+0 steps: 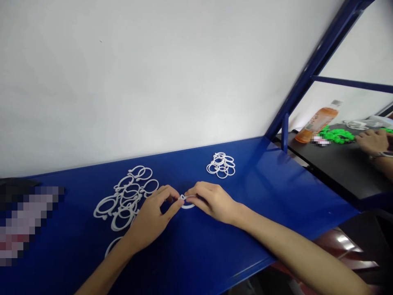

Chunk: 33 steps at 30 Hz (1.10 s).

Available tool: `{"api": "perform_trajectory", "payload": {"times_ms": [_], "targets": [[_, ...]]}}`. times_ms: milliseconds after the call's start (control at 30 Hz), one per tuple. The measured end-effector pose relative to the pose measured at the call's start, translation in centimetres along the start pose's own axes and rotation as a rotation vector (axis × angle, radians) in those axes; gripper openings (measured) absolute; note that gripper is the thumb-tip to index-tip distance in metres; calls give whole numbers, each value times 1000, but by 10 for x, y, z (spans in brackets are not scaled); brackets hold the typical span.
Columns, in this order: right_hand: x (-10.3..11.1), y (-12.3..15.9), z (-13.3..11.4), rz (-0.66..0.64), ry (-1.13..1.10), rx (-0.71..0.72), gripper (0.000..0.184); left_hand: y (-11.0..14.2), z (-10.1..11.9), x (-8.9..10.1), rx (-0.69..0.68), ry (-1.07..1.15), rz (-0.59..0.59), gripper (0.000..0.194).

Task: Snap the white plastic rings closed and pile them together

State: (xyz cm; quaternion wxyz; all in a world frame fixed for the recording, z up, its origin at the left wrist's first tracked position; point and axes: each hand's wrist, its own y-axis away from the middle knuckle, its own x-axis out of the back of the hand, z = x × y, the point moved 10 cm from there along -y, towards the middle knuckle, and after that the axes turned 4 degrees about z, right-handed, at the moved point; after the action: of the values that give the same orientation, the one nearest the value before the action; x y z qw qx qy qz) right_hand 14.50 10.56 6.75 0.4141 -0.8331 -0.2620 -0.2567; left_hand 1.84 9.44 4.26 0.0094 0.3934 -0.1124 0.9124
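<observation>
Between my two hands is a white plastic ring (pixel 188 206), held low over the blue tabletop (pixel 190 250). My left hand (pixel 156 213) pinches its end from the left with thumb and forefinger. From the right, my right hand (pixel 215 200) also has its fingers closed on the ring near the same spot. Left of my left hand lies a loose pile of white rings (pixel 123 205), several with open ends and small knobs. Beyond my right hand sits a smaller heap of white rings (pixel 221 166).
A white wall (pixel 168 82) rises behind the table. At the right stands a blue metal frame (pixel 307 69). Past it, a dark table (pixel 331 168) holds an orange drink bottle (pixel 319 122), green pieces (pixel 336 134) and another person's hand (pixel 373 141). A blurred-out item (pixel 27 217) lies far left.
</observation>
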Motion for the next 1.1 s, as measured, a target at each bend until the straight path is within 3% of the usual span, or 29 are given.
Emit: {"api": "perform_trajectory", "payload": {"times_ms": [133, 367, 633, 767, 900, 1033, 1100], "targets": [[1, 1, 2, 9, -85, -5, 14, 1, 1, -4, -13, 122, -31, 21], [-5, 3, -10, -54, -156, 41, 15, 1, 0, 1, 6, 134, 67, 12], [-10, 9, -23, -169, -99, 121, 22, 2, -1, -5, -56, 27, 94, 7], [-11, 4, -11, -157, 33, 85, 23, -3, -7, 0, -100, -151, 143, 7], [23, -4, 29, 24, 279, -80, 21, -4, -10, 12, -163, -498, 226, 26], [86, 8, 86, 249, 544, -356, 21, -3, -24, 21, -54, -840, 223, 38], [107, 15, 108, 297, 614, -430, 20, -2, -30, 18, -21, -911, 180, 37]]}}
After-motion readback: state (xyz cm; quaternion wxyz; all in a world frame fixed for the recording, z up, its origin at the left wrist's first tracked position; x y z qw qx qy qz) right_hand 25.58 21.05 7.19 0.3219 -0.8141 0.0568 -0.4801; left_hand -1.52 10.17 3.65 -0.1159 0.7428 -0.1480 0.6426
